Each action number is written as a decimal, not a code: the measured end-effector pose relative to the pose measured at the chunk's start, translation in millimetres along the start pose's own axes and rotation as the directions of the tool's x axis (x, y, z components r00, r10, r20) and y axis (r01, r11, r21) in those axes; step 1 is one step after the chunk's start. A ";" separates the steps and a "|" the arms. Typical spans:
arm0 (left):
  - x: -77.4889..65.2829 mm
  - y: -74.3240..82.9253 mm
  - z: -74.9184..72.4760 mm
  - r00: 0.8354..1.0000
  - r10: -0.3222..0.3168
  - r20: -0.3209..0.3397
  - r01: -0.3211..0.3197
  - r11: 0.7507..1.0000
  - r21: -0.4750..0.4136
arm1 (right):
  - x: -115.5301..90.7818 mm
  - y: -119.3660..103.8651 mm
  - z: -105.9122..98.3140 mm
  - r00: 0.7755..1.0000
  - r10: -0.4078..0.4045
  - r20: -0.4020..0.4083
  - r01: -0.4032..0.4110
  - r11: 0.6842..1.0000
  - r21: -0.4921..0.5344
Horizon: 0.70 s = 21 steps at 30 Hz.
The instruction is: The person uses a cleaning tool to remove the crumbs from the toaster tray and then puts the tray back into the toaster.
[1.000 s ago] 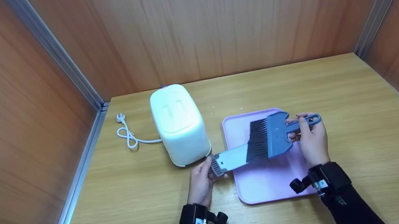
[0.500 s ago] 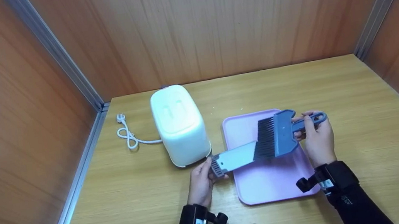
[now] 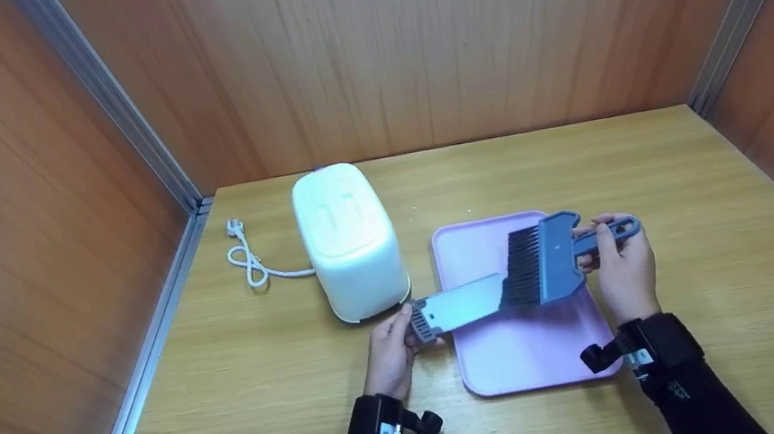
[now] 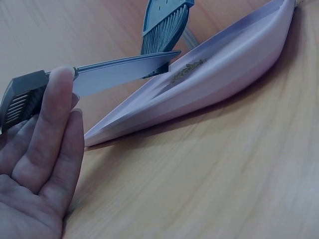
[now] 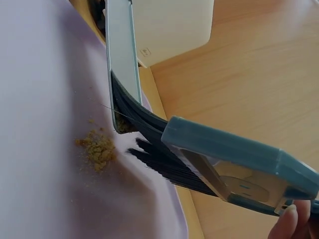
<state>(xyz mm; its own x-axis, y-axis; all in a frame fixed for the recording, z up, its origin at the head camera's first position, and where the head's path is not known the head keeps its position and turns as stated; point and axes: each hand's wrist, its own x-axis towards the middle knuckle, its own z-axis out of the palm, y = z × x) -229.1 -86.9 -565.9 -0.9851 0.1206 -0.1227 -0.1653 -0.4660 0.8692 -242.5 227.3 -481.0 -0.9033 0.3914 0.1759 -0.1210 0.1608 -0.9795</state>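
Note:
My left hand pinches the dark slotted end of a long, narrow crumb tray, which is held over a lilac serving tray. In my right hand is the handle of a blue hand brush with black bristles. Its bristles bend against the free end of the crumb tray, where a few brown crumbs cling. Below, in the right wrist view, a small heap of yellow-brown crumbs lies on the lilac tray. The left wrist view shows this crumb heap too, beneath the bristles.
A white toaster with its top covered stands behind my left hand. Its white cord lies looped to the left, ending in a plug. Wooden panels enclose the table at the back and both sides.
The brush in my right hand has slid to the right along the crumb tray, baring more of its surface. My left hand and the crumb tray have stayed in place.

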 end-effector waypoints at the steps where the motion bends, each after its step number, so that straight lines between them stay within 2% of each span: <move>1: -0.1 0.2 0.0 1.000 -0.002 0.001 0.002 1.000 0.002 | -0.6 -0.8 -0.1 1.000 -0.010 0.000 0.010 1.000 -0.008; 7: -0.5 1.0 -0.3 1.000 -0.012 0.000 0.012 1.000 0.018 | -4.2 -7.6 2.0 0.998 -0.068 0.011 0.068 0.996 -0.062; 12: -0.3 1.2 0.2 1.000 -0.017 -0.005 0.018 1.000 0.026 | -5.0 -9.0 1.4 0.997 -0.079 0.004 0.079 0.992 -0.103; 16: -0.4 2.1 0.9 1.000 -0.016 -0.004 0.016 1.000 0.024 | -4.4 -7.6 -0.5 0.997 -0.074 -0.003 0.073 0.991 -0.114; 21: -0.5 2.3 1.1 1.000 0.002 0.008 -0.002 1.000 0.019 | -3.7 -8.2 -3.9 0.994 -0.105 -0.011 0.103 0.989 -0.107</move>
<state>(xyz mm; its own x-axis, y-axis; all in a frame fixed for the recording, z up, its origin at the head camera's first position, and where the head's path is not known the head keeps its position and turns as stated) -229.0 -87.1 -563.4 -0.9850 0.1270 -0.1172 -0.1625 -0.4496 0.8784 -236.5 228.1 -473.2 -0.8809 0.3827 0.2787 -0.1687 0.2962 -0.9401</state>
